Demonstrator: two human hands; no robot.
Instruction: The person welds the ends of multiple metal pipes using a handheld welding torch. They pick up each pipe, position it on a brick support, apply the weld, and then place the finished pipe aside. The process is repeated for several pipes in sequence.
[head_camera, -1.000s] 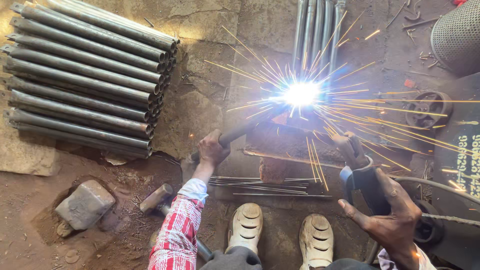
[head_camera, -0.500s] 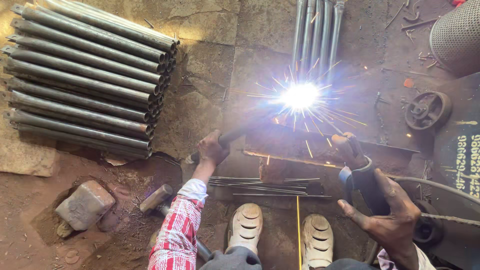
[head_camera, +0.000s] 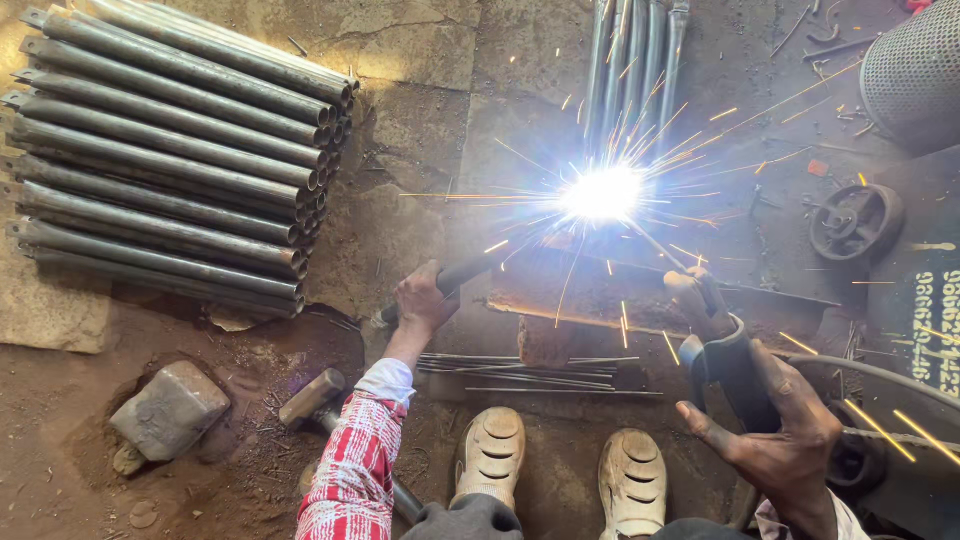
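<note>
My left hand (head_camera: 423, 298) grips a dark metal pipe (head_camera: 462, 272) that reaches up toward a bright white welding arc (head_camera: 601, 193). Sparks fly out of the arc in all directions. My right hand (head_camera: 783, 440) is closed on the black handle of a welding electrode holder (head_camera: 715, 335), whose rod points up into the arc. The arc sits at the near ends of a few upright grey pipes (head_camera: 636, 60) lying on the ground. A rusty flat metal piece (head_camera: 600, 295) lies just below the arc.
A stack of several grey pipes (head_camera: 170, 150) lies at the left. A stone block (head_camera: 168, 410) and a hammer (head_camera: 312, 397) rest on the dirt. Thin welding rods (head_camera: 530, 368) lie before my two sandalled feet (head_camera: 560, 470). A small wheel (head_camera: 852, 222) and a mesh drum (head_camera: 915, 70) stand at right.
The arc keeps burning at the same spot and the sparks spray in a changing pattern. Both hands hold nearly the same positions.
</note>
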